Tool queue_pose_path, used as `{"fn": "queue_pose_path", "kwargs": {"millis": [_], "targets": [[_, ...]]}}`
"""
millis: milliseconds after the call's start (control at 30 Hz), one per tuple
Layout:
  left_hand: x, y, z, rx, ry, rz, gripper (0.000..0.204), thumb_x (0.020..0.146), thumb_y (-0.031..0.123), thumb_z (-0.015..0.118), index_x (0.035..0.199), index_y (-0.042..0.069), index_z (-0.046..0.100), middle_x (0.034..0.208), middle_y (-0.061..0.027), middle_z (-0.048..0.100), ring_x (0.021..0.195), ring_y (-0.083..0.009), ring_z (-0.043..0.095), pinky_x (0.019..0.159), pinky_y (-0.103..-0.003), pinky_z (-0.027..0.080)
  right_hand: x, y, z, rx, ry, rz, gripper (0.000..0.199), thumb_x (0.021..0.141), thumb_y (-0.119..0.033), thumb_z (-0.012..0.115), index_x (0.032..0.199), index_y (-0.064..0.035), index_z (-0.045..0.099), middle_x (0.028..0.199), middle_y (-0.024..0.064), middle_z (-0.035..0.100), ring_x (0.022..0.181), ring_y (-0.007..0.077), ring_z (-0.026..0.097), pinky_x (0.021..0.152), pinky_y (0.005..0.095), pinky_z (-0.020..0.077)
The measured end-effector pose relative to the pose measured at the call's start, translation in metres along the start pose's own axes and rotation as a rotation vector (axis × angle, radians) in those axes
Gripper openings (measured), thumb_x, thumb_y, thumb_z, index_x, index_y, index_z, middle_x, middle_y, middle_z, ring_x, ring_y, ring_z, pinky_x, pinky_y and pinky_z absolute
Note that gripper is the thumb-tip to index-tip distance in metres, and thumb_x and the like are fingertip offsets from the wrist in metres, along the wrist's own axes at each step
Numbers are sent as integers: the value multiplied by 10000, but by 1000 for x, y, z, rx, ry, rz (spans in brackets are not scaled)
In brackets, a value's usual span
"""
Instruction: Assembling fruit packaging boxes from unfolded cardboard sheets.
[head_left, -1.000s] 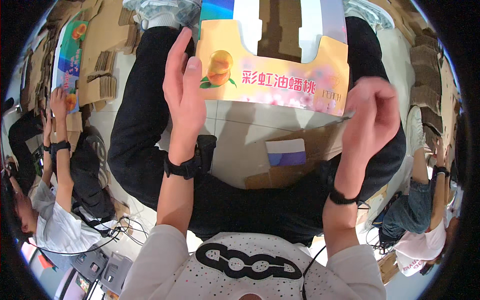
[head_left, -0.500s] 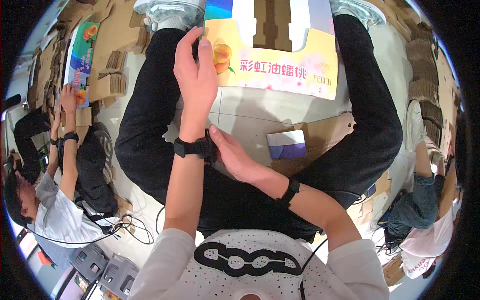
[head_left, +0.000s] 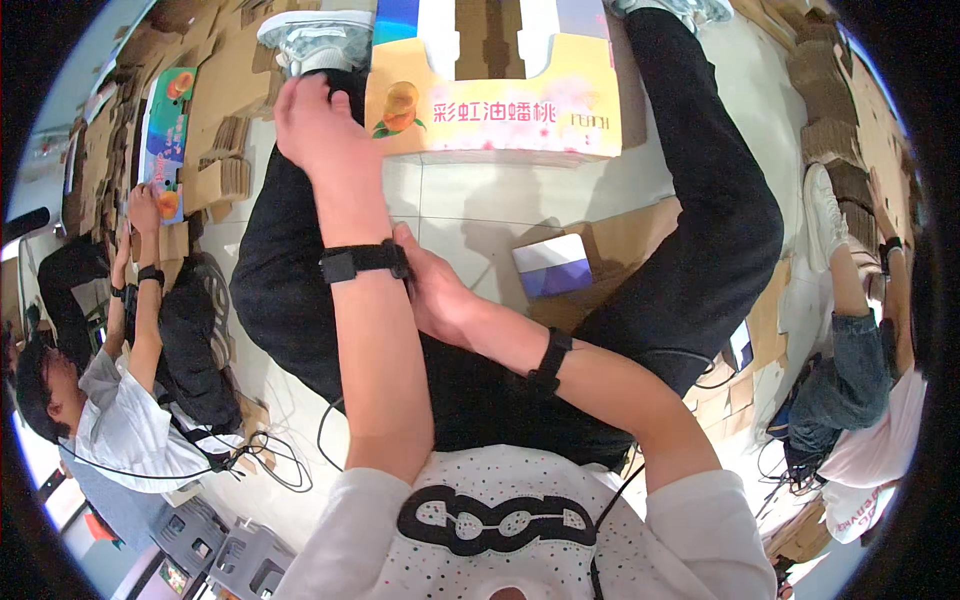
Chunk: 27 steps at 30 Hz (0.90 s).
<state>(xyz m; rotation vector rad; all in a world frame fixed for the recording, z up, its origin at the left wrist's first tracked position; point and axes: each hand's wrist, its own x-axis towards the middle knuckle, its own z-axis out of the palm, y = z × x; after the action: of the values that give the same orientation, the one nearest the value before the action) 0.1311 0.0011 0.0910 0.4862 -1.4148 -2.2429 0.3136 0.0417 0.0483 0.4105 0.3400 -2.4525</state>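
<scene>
- Since 1 s ago, right hand (head_left: 435, 290) has come off the box side & crossed over to the left wrist; since half a sec ago, little change, left hand (head_left: 318, 125) sits a bit further up toward the box corner.
- Left hand: fingers curled, resting at the near-left corner of the printed fruit box (head_left: 500, 95); can't tell if it actually grips the edge or just presses on it.
- Right hand: fingers closed around the black wristband (head_left: 362, 262) on the left forearm, thumb side touching the strap.
- Fruit box: yellow-pink carton w/ peach pic, flat-ish, lying on the tiled floor (head_left: 480, 200) between the person's legs, just beyond the left hand & well beyond the right hand.
- Small white-and-purple box (head_left: 552, 265) on the floor, to the right of the right hand, near but not touching.
- Second black band (head_left: 548, 358) on the right wrist.
- Far left of the left hand: another person (head_left: 110, 400) seated, handling a blue-green carton (head_left: 165, 135).
- Far right: another person's jeans leg & shoe (head_left: 825, 215), stacked cardboard (head_left: 840, 110) beyond.
</scene>
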Motion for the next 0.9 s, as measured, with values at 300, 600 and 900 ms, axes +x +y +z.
{"fn": "queue_pose_path", "kwargs": {"millis": [300,600,900], "targets": [[-14,9,-7,87,41,-18,171,884,104,623,1034,26,596,855,-19,561,708,-103,513,635,-238,420,6,-14,-30,-452,135,-44,523,1024,-479,442,1292,-35,504,1189,102,595,1065,189,566,907,378,480],[-3,-16,-25,361,-443,-111,411,948,264,569,1254,-11,581,1134,-79,608,1032,-157,575,856,-294,470,-49,-146,-2,-414,607,-1003,286,965,-254,513,753,-69,568,540,-23,423,473,98,421,458,269,316],[-45,-37,-43,456,-694,-147,705,970,292,533,1493,-97,266,1514,-237,377,1403,-274,374,1148,-340,282,-86,-217,-14,-468,925,-1460,146,900,-172,640,967,-46,611,795,13,570,646,89,523,539,234,388]]}}
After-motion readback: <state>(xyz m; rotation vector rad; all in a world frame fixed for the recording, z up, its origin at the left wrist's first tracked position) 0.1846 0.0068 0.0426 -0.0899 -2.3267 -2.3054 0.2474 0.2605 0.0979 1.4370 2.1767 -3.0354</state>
